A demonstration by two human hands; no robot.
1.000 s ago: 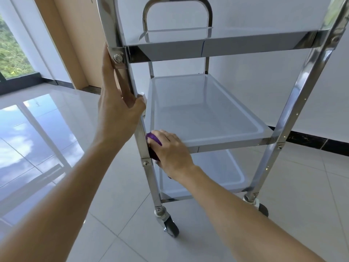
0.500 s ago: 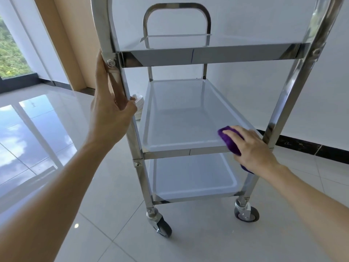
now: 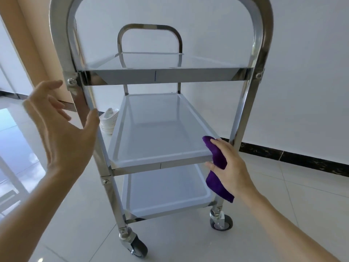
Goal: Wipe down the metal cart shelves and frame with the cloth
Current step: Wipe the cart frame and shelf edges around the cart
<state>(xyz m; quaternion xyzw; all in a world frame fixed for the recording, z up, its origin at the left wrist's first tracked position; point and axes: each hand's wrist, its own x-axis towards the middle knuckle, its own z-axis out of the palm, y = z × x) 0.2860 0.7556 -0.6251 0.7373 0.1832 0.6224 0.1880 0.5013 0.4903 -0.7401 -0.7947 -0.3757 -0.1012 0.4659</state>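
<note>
My right hand (image 3: 229,169) grips the purple cloth (image 3: 217,167), fingers and thumb curled round it, and presses it against the near right corner of the middle shelf (image 3: 160,133), where the shelf meets the right upright. The cloth folds over the shelf's rim at the top, and its loose end hangs down below my palm, in front of the bottom shelf (image 3: 166,195). My left hand (image 3: 62,127) is spread wide and holds nothing; the fingers are straight and apart, the thumb tip just beside the left front post (image 3: 90,110), though I cannot tell whether it touches. The cart (image 3: 245,103) stands on a pale tiled floor (image 3: 283,214) with three shelves, the top shelf (image 3: 164,63) level with a bolted bracket near my left fingers. Two casters show, one under the near left leg (image 3: 137,246) and one under the near right leg (image 3: 221,222). Behind the left post a stack of white dishes (image 3: 109,121) sits on the floor.
</note>
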